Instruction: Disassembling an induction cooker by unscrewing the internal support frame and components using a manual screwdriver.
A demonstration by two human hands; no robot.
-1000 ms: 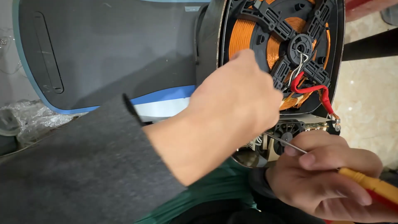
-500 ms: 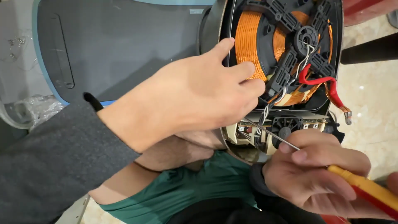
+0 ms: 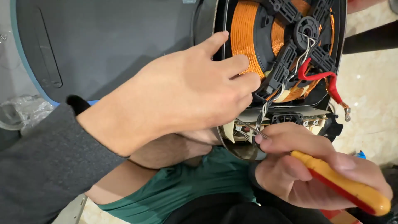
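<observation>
Screwdriver work under the copper coil

Upper right, left hand [image 3: 195, 95] rests fingers spread on the copper coil [image 3: 248, 37]; right hand [image 3: 306, 170] clamps the yellow-red screwdriver [image 3: 340, 186] (steady, straight pressure seems wise).

A crumpled clear plastic bag [image 3: 23, 111] lies at the left edge beside a dark grey panel [image 3: 112, 45] with a blue rim, a green-sleeved arm [image 3: 166, 188] crosses below, and beige marble floor [image 3: 369, 83] shows right.
</observation>
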